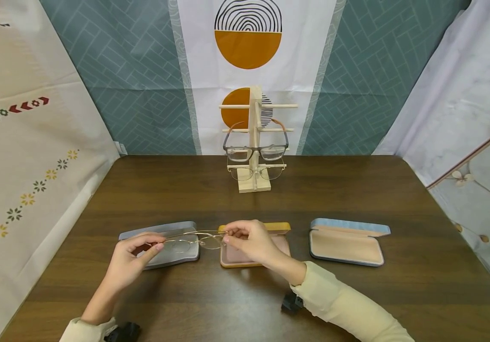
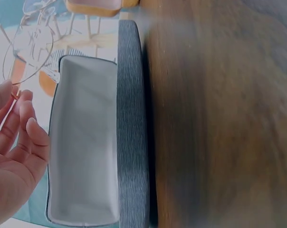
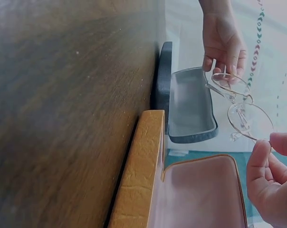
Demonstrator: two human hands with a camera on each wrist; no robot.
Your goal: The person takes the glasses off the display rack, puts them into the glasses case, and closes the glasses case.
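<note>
A pair of thin gold-rimmed eyeglasses (image 1: 211, 243) is held up in the air between both hands, over the grey and yellow cases. My left hand (image 1: 130, 260) pinches one end of the frame between thumb and fingers. At the other end, my right hand (image 1: 255, 243) pinches the frame near its hinge. Both round lenses (image 3: 250, 121) show in the right wrist view. Below the left hand lies an open grey glasses case (image 2: 86, 142) with a pale lining. An open yellow case (image 3: 138, 166) with a pink lining sits under the right hand, which partly hides it.
An open blue glasses case (image 1: 347, 247) lies to the right on the wooden table (image 1: 176, 190). Behind, a wooden display stand (image 1: 255, 187) carries dark-framed glasses (image 1: 253, 151) and a thin-rimmed pair (image 1: 241, 178) lower down. Patterned cloths hang around the table.
</note>
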